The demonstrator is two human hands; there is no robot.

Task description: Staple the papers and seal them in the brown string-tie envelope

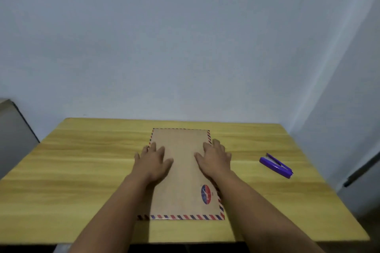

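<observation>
Head view: brown envelope (181,172) lying mid-desk (82,170), long axis running away from the person, left hand (153,161) and right hand (213,159) flat and open-fingered upon its far half; stapler (276,165) nearer the right hand.

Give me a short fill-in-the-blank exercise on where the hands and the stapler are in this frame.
1. Both hands lie flat on the brown ____, the left hand near its left edge and the right hand near its right edge.
2. The stapler is ____ in colour.
3. The stapler lies on the table to the ____ of the envelope.
4. Neither hand touches the ____.

Missing words: envelope; purple; right; stapler
</observation>
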